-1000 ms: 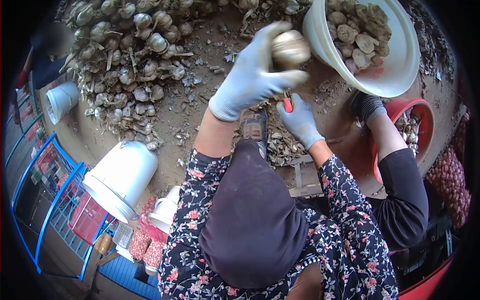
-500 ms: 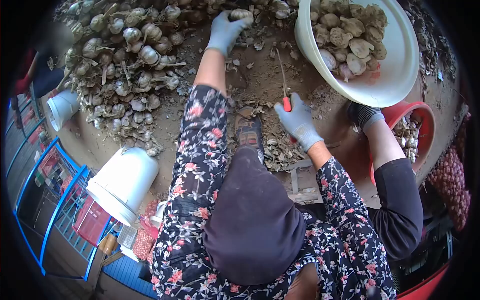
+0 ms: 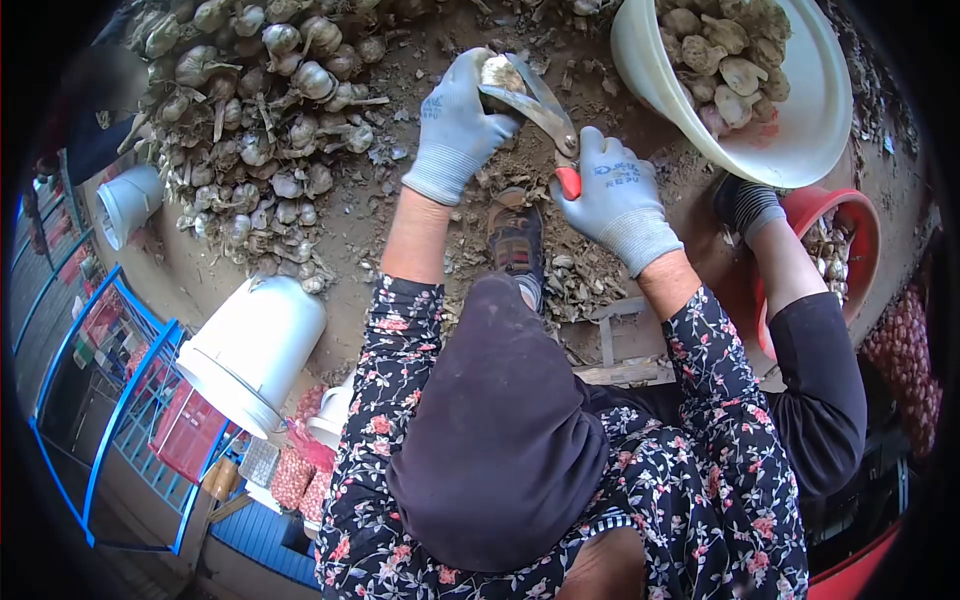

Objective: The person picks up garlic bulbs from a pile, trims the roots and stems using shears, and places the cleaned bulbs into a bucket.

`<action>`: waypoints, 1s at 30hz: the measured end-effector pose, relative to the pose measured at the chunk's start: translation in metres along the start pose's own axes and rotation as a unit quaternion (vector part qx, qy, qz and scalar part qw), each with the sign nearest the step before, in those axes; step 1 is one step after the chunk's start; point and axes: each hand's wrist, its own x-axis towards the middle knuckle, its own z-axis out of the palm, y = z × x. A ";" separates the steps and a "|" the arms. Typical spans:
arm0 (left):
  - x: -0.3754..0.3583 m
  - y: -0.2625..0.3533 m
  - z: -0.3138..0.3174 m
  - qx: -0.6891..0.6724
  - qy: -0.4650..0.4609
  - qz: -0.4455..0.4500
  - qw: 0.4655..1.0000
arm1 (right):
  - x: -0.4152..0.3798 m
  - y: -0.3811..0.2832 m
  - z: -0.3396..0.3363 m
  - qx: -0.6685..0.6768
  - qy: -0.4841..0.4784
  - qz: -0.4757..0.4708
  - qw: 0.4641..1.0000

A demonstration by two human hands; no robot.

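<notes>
My left hand [image 3: 455,125], in a grey-blue glove, grips a pale garlic bulb [image 3: 502,73] with its fingers and thumb. Red-handled shears [image 3: 566,140] are held in my right hand [image 3: 615,190], also gloved. Their two blades are spread apart around the bulb, one above it and one across its lower side. A large heap of garlic with dry stalks [image 3: 255,130] lies on the ground to the left of my hands. Trimmed bulbs [image 3: 735,70] fill part of a tilted cream basin [image 3: 805,150] at the upper right.
A red tub [image 3: 862,235] with garlic stands below the cream basin, beside my leg. At the left are a white bucket [image 3: 255,345], a smaller bucket [image 3: 133,205] and a blue metal frame [image 3: 110,400]. My shoe [image 3: 515,240] rests among dry leaf scraps [image 3: 585,290].
My left hand has drawn back from the heap's edge with a bulb. My right hand has moved up, and the shears have opened and come up against the bulb.
</notes>
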 end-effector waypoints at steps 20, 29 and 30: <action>-0.040 -0.023 -0.018 -0.252 -0.018 -0.101 0.962 | -0.012 -0.004 0.021 0.137 0.047 -0.060 0.988; -0.052 -0.018 -0.015 -0.394 0.036 -0.106 0.912 | 0.002 -0.003 0.037 0.213 -0.007 0.100 0.972; -0.055 -0.020 -0.013 -0.537 0.051 -0.144 0.829 | -0.003 0.001 0.037 0.212 -0.007 0.097 0.973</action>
